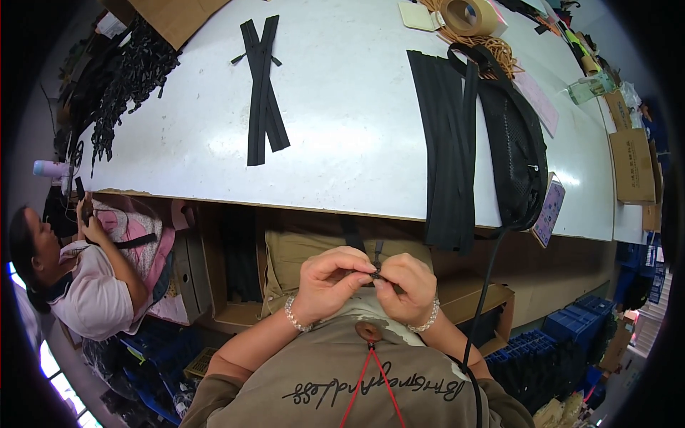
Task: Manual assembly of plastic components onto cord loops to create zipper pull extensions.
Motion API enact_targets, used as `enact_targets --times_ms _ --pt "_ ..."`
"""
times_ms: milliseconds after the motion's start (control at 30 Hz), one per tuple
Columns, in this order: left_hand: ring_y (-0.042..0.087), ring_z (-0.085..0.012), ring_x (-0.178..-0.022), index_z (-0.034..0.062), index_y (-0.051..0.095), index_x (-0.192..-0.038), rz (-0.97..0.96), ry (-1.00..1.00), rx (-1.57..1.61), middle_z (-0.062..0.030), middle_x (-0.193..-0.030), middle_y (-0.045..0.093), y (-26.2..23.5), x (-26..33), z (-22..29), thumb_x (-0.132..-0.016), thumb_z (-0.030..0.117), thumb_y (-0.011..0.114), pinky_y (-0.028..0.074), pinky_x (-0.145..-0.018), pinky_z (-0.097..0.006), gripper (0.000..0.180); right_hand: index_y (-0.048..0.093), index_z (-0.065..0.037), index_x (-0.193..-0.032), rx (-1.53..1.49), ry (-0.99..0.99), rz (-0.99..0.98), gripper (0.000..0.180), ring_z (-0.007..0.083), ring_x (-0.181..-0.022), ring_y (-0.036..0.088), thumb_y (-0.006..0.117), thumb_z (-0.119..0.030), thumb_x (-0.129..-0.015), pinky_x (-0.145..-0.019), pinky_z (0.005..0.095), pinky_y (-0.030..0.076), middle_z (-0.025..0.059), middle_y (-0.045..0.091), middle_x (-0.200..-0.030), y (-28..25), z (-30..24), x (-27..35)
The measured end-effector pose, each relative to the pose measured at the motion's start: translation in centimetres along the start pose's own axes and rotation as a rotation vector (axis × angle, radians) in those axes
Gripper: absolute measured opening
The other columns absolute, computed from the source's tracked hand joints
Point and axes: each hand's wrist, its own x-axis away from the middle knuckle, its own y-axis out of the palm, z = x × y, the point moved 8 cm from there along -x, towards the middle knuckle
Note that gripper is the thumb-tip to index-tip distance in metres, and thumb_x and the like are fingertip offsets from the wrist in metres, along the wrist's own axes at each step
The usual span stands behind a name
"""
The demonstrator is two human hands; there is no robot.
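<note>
In front of my chest, my left hand (pixel 334 279) and my right hand (pixel 407 287) are closed, fingertips meeting in a pinch. Between them is a small black zipper slider (pixel 376 272), its short pull tab pointing up toward the table. The fingers cover most of the slider. Just beyond the left fingers a black strip (pixel 349 232) runs down from the table edge; whether it connects to the slider I cannot tell. Two black zippers (pixel 260 107) lie crossed on the white table (pixel 342 143), with pulls sticking out at their sides.
Rightward on the table lie long black zipper strips (pixel 446 143), a black bag (pixel 510 143), a phone (pixel 548 210) and a tape roll (pixel 464 16). A black cable (pixel 485 292) hangs beside my right arm. Black zipper pulls (pixel 135 78) heap far left; a co-worker (pixel 96 285) sits below them.
</note>
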Motion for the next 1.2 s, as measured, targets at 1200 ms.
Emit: enact_targets --times_ms 1200 --pt "0.059 -0.0094 -0.076 -0.0017 0.060 -0.095 0.283 -0.448 0.217 -0.0056 -0.088 0.064 -1.9 0.6 -6.3 -0.084 0.000 0.060 0.049 -0.066 -0.023 0.011 0.058 0.003 -0.089 -0.822 0.882 0.112 0.010 0.0106 -0.067 0.057 0.060 0.007 -0.080 -0.060 0.0230 0.049 0.0063 0.058 -0.080 2.9 9.2 4.0"
